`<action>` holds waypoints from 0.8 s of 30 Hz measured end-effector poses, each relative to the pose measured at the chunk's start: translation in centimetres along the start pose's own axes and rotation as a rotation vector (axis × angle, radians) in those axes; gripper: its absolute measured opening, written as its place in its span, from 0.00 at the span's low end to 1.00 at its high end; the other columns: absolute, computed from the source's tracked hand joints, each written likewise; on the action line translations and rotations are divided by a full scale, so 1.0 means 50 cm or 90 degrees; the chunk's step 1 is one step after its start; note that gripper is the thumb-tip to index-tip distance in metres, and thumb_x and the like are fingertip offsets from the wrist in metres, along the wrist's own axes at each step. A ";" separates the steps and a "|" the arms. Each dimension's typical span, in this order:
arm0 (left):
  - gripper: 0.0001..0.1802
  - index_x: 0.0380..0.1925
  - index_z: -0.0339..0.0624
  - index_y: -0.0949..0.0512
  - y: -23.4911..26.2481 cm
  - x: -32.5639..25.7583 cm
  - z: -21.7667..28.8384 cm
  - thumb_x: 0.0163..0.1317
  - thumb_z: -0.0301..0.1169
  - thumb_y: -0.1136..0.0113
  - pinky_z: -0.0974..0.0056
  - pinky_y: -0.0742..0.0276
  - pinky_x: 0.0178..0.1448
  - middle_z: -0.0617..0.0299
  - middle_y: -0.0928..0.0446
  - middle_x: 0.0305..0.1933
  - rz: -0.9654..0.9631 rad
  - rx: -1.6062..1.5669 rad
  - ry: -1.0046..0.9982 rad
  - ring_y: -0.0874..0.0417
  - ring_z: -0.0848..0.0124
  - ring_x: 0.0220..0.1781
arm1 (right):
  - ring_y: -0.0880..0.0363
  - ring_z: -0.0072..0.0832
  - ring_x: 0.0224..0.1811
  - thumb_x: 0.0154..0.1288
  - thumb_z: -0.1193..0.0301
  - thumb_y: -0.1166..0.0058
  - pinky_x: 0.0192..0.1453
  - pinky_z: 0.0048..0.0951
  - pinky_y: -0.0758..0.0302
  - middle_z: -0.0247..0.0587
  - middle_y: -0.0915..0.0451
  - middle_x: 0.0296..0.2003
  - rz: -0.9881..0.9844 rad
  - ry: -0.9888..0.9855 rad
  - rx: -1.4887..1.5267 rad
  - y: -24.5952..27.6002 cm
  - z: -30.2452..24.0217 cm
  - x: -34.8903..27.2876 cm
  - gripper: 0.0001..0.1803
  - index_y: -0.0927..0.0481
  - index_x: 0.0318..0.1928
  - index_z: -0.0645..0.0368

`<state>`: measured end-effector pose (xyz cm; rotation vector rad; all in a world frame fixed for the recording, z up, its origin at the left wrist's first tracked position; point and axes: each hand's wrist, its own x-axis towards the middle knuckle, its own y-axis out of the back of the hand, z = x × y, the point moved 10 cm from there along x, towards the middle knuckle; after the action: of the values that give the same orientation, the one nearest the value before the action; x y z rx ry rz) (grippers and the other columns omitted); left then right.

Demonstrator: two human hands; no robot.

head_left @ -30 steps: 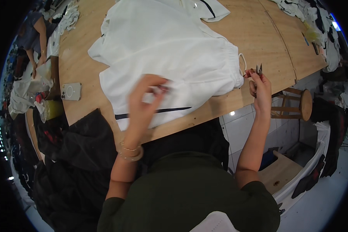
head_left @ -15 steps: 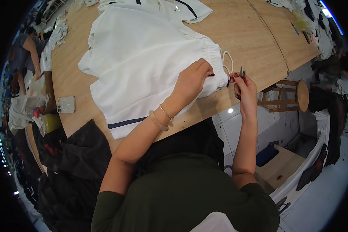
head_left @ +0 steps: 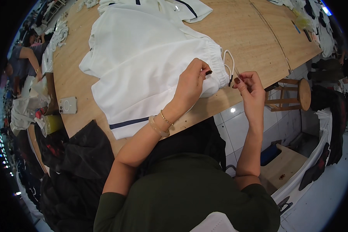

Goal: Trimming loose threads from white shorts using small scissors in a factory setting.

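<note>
White shorts (head_left: 143, 69) with a dark blue stripe near the hem lie flat on the wooden table. Their gathered waistband (head_left: 216, 58) points right, and a white drawstring (head_left: 232, 60) with black tips loops out of it. Over the waistband end my left hand (head_left: 191, 79) is closed in a pinch; whatever its fingertips may hold is hidden. Just past the table's near edge, my right hand (head_left: 252, 89) grips thread snips (head_left: 237, 73), of which only a thin blade shows. The right fingertips are close to the drawstring tips, with a small gap between.
Another white garment (head_left: 185, 9) with dark trim lies at the far side. A phone (head_left: 68, 105) rests at the table's left edge. To the right stands a wooden stool (head_left: 303, 94). Dark cloth (head_left: 85, 150) hangs at lower left. Another person (head_left: 27, 58) is at far left.
My right hand has moved slightly right, off the drawstring tips, and turned so the snips show less. My left hand has stayed nearly in place, its fingers a little more curled.
</note>
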<state>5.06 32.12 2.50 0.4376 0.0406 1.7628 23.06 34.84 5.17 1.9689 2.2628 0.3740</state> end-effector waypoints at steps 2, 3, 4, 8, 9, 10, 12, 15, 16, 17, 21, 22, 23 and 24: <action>0.03 0.35 0.34 0.30 -0.002 -0.010 -0.025 0.63 0.18 0.54 0.69 0.28 0.36 0.58 0.26 0.30 -0.003 -0.063 0.093 0.25 0.72 0.29 | 0.31 0.16 0.28 0.62 0.74 0.44 0.35 0.17 0.33 0.32 0.25 0.26 -0.013 0.005 -0.087 0.007 -0.013 0.003 0.09 0.26 0.39 0.66; 0.03 0.35 0.34 0.30 0.001 -0.012 -0.022 0.63 0.18 0.54 0.69 0.28 0.36 0.58 0.26 0.30 -0.003 -0.063 0.093 0.25 0.72 0.29 | 0.31 0.15 0.29 0.60 0.76 0.43 0.35 0.17 0.33 0.32 0.25 0.26 -0.026 0.010 -0.174 0.008 -0.016 0.003 0.08 0.26 0.39 0.66; 0.03 0.36 0.35 0.29 -0.004 -0.016 -0.027 0.61 0.21 0.49 0.67 0.28 0.35 0.57 0.26 0.30 -0.027 -0.077 0.121 0.25 0.69 0.28 | 0.31 0.15 0.29 0.60 0.76 0.43 0.35 0.17 0.33 0.32 0.25 0.26 -0.026 0.009 -0.176 0.011 -0.016 0.001 0.08 0.26 0.39 0.66; 0.06 0.34 0.38 0.25 -0.010 -0.021 0.008 0.57 0.26 0.41 0.66 0.27 0.34 0.55 0.24 0.31 -0.058 0.002 0.022 0.23 0.67 0.28 | 0.35 0.12 0.27 0.58 0.76 0.41 0.31 0.15 0.37 0.29 0.26 0.25 -0.025 -0.034 -0.101 0.019 0.008 -0.012 0.08 0.25 0.37 0.65; 0.06 0.34 0.38 0.25 -0.012 -0.023 0.007 0.57 0.26 0.41 0.66 0.27 0.34 0.55 0.24 0.31 -0.058 0.002 0.022 0.23 0.67 0.28 | 0.36 0.12 0.27 0.57 0.77 0.40 0.30 0.15 0.38 0.28 0.27 0.24 -0.026 -0.039 -0.093 0.020 0.013 -0.016 0.08 0.25 0.37 0.64; 0.05 0.34 0.39 0.24 -0.016 -0.024 0.005 0.57 0.26 0.41 0.66 0.27 0.33 0.55 0.24 0.31 -0.062 0.012 0.019 0.22 0.66 0.27 | 0.36 0.12 0.27 0.57 0.77 0.40 0.30 0.15 0.38 0.28 0.27 0.24 -0.026 -0.039 -0.093 0.022 0.017 -0.020 0.08 0.25 0.37 0.64; 0.04 0.33 0.39 0.23 -0.021 -0.025 0.005 0.57 0.26 0.41 0.66 0.27 0.32 0.55 0.23 0.31 -0.066 0.022 0.016 0.22 0.65 0.27 | 0.38 0.11 0.25 0.56 0.77 0.40 0.28 0.15 0.40 0.27 0.28 0.21 -0.063 -0.043 -0.126 0.016 0.024 -0.028 0.08 0.25 0.34 0.64; 0.04 0.33 0.39 0.23 -0.020 -0.025 0.006 0.57 0.26 0.42 0.65 0.27 0.30 0.54 0.22 0.29 -0.034 0.050 0.009 0.21 0.64 0.26 | 0.39 0.11 0.23 0.55 0.77 0.40 0.26 0.16 0.41 0.26 0.31 0.18 -0.084 -0.064 -0.127 0.006 0.020 -0.036 0.07 0.25 0.31 0.65; 0.04 0.33 0.38 0.24 -0.019 -0.025 0.003 0.58 0.26 0.42 0.65 0.27 0.29 0.54 0.23 0.26 -0.022 0.037 0.022 0.22 0.64 0.24 | 0.39 0.11 0.23 0.55 0.77 0.40 0.26 0.16 0.41 0.26 0.31 0.18 -0.083 -0.065 -0.128 0.005 0.020 -0.037 0.07 0.25 0.31 0.65; 0.04 0.32 0.38 0.24 -0.018 -0.025 -0.001 0.59 0.26 0.43 0.65 0.28 0.29 0.54 0.23 0.24 -0.011 0.024 0.035 0.23 0.64 0.23 | 0.40 0.12 0.22 0.54 0.77 0.40 0.25 0.17 0.42 0.26 0.32 0.17 -0.088 -0.065 -0.127 0.002 0.021 -0.038 0.07 0.26 0.30 0.65; 0.04 0.32 0.37 0.25 -0.018 -0.028 -0.009 0.60 0.26 0.44 0.65 0.31 0.26 0.53 0.24 0.21 0.002 0.001 0.065 0.25 0.64 0.20 | 0.43 0.14 0.21 0.53 0.76 0.39 0.24 0.20 0.43 0.29 0.34 0.15 -0.095 -0.062 -0.160 -0.008 0.009 -0.034 0.08 0.26 0.28 0.65; 0.04 0.32 0.37 0.25 -0.019 -0.029 -0.010 0.60 0.26 0.44 0.65 0.32 0.25 0.53 0.25 0.20 0.003 -0.008 0.066 0.26 0.64 0.19 | 0.43 0.14 0.21 0.53 0.76 0.39 0.24 0.20 0.43 0.29 0.34 0.15 -0.096 -0.062 -0.160 -0.010 0.003 -0.032 0.08 0.26 0.28 0.65; 0.04 0.32 0.37 0.25 -0.018 -0.030 -0.011 0.61 0.26 0.45 0.66 0.34 0.24 0.53 0.26 0.19 0.003 -0.016 0.067 0.28 0.65 0.18 | 0.43 0.15 0.20 0.52 0.75 0.39 0.23 0.21 0.44 0.30 0.35 0.14 -0.115 -0.063 -0.193 -0.016 -0.002 -0.031 0.09 0.26 0.28 0.65; 0.04 0.32 0.37 0.25 -0.017 -0.031 -0.012 0.61 0.26 0.45 0.66 0.34 0.24 0.53 0.26 0.19 0.003 -0.016 0.067 0.28 0.65 0.18 | 0.44 0.16 0.20 0.52 0.74 0.38 0.23 0.22 0.44 0.31 0.35 0.14 -0.133 -0.063 -0.225 -0.023 -0.006 -0.031 0.10 0.26 0.28 0.65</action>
<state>5.93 30.97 1.31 0.3262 0.0918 1.7886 22.11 33.14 5.04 1.5298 2.1369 0.5904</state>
